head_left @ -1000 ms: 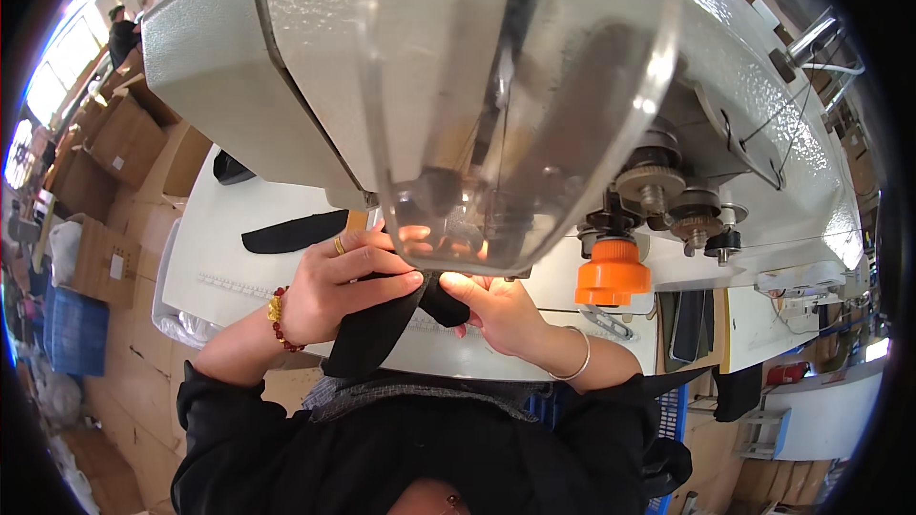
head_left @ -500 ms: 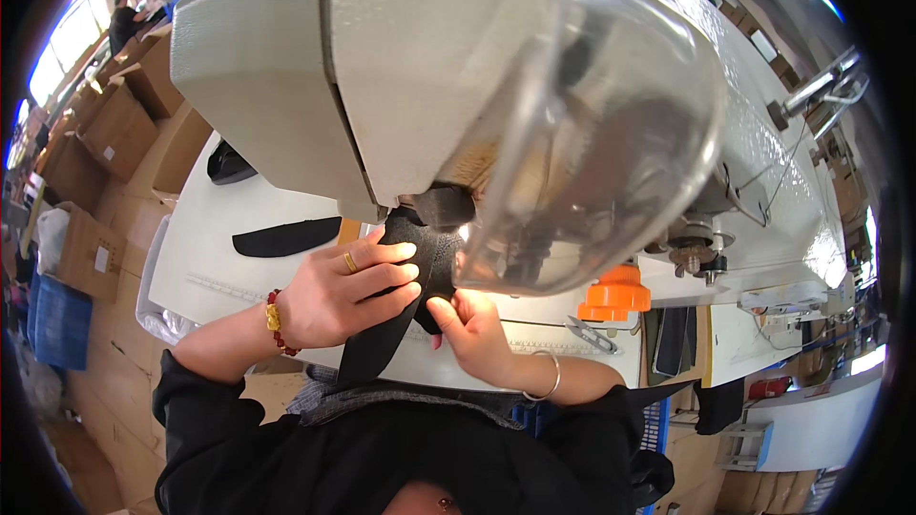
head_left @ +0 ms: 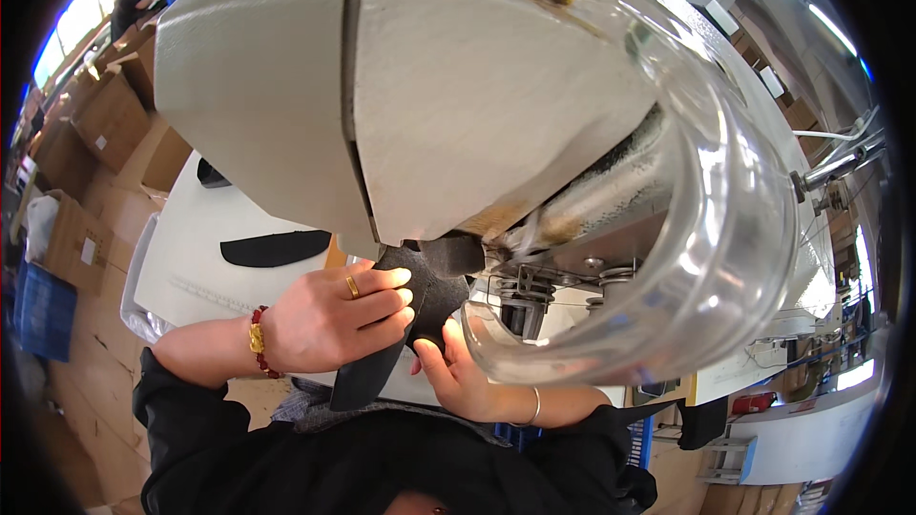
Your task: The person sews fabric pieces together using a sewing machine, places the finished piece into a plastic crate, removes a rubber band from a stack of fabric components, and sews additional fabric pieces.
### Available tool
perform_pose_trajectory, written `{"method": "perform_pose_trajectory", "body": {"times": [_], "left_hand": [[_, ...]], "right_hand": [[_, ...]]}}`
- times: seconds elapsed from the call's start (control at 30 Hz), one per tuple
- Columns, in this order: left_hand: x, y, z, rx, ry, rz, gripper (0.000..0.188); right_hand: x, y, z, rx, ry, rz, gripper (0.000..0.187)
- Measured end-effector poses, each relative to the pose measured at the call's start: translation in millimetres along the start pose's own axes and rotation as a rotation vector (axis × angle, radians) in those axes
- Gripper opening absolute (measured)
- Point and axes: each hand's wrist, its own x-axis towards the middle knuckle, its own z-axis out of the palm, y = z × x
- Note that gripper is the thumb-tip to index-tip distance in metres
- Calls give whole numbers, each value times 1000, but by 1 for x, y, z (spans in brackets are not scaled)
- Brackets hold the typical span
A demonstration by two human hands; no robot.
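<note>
A black fabric piece (head_left: 442, 298) lies under the head of a pale grey sewing machine (head_left: 258, 67), with a strip hanging toward me. My left hand (head_left: 334, 317), wearing a gold ring and a red beaded bracelet, presses its fingers on the strip's left side close to the needle area. Its thumb is hidden. At the near right edge of the fabric, my right hand (head_left: 466, 380) pinches with the thumb. Some of its fingers are covered by the clear curved guard (head_left: 735, 257). The needle itself is hidden by the machine head.
Another black cut piece (head_left: 275, 249) lies on the white table (head_left: 191, 257) to the left, near a dark folded item (head_left: 212, 175). Cardboard boxes (head_left: 110, 119) and a blue bin (head_left: 46, 313) stand on the floor beyond. A person (head_left: 126, 8) sits far left.
My view has shifted nearer the machine, so its head and guard look larger. The orange knob and thread snips on the right are no longer visible. Both hands stay on the fabric.
</note>
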Motion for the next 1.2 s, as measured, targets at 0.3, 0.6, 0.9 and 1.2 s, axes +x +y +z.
{"method": "perform_pose_trajectory", "body": {"times": [0.3,0.6,0.9,1.2], "left_hand": [[10,-12,5,-52,59,-115,20],[9,-32,22,-188,96,-258,28],[7,-33,30,-51,184,-212,36],[-7,-49,28,-640,255,-349,26]], "right_hand": [[15,-30,-31,-253,-196,315,31],[16,7,-38,108,-78,297,32],[21,32,-62,-291,-24,-199,24],[53,18,-76,-1469,24,-1221,21]]}}
